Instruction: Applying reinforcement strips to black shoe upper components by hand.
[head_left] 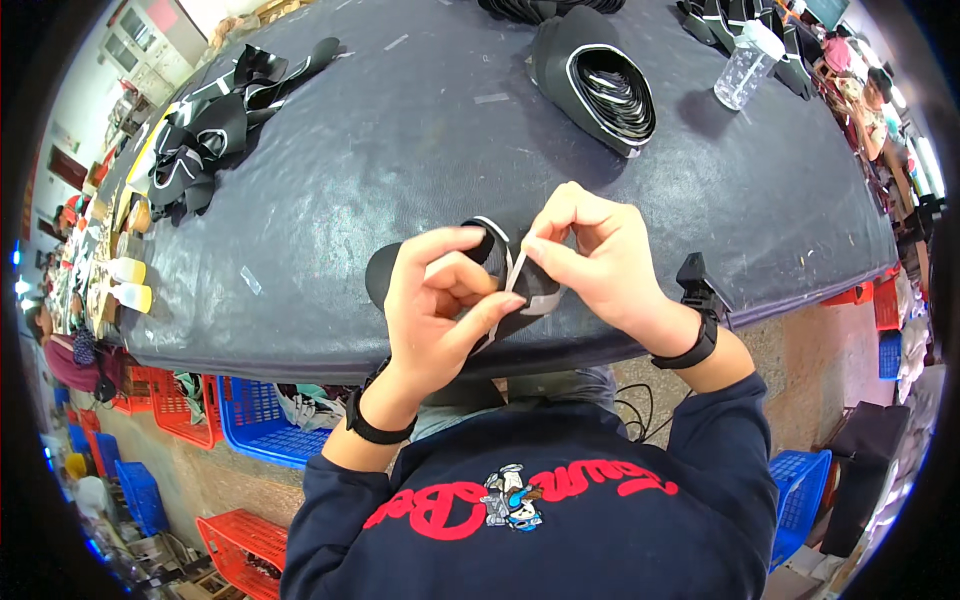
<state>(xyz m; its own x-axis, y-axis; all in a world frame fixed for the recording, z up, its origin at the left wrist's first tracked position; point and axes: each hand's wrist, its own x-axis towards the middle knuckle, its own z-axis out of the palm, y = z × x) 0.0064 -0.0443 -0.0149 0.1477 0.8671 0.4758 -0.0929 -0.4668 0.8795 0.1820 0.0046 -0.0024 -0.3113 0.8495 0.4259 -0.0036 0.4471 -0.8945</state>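
With left hand (425, 310) and right hand (597, 250) close together, just inside the table's (330, 230) near edge, steady the black fabric piece (534, 280) held in the curled left; keep the pale strip (516, 270), pinched by the right, lightly taut.

pale cabinet (152, 66), tan floor (800, 350), black table (340, 150)

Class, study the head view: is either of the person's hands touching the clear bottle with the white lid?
No, the left hand and right hand are both at the thin white strip, apart from the clear bottle.
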